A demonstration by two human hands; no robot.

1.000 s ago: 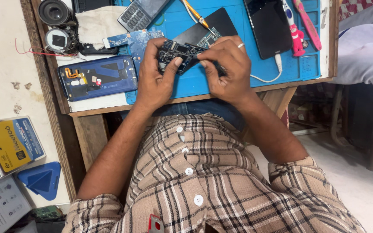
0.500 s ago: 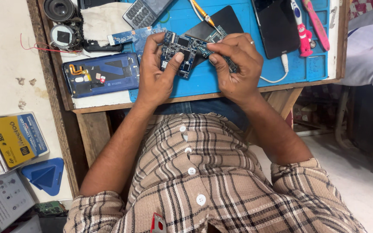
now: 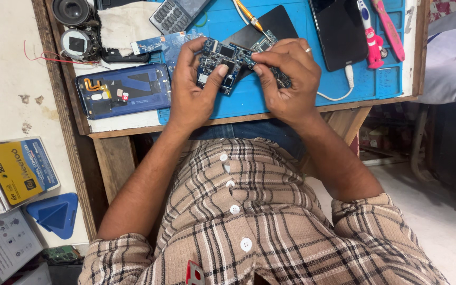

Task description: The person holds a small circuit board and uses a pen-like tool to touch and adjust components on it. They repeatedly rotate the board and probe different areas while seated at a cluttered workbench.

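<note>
Over the blue-matted counter [image 3: 302, 89], both hands are now lifting the circuit board [image 3: 218, 64] nearer the opened phone [image 3: 122, 96], left hand [image 3: 196, 87] and right hand [image 3: 286, 79] each pinching it tightly.

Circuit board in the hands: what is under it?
Under the circuit board lie the blue mat and a corner of a black pad. The left hand and right hand cover the rest, so what else lies there cannot be seen.

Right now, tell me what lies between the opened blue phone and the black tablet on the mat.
In the head view, the left hand and right hand lie between the opened blue phone and black tablet, together holding a circuit board.
</note>
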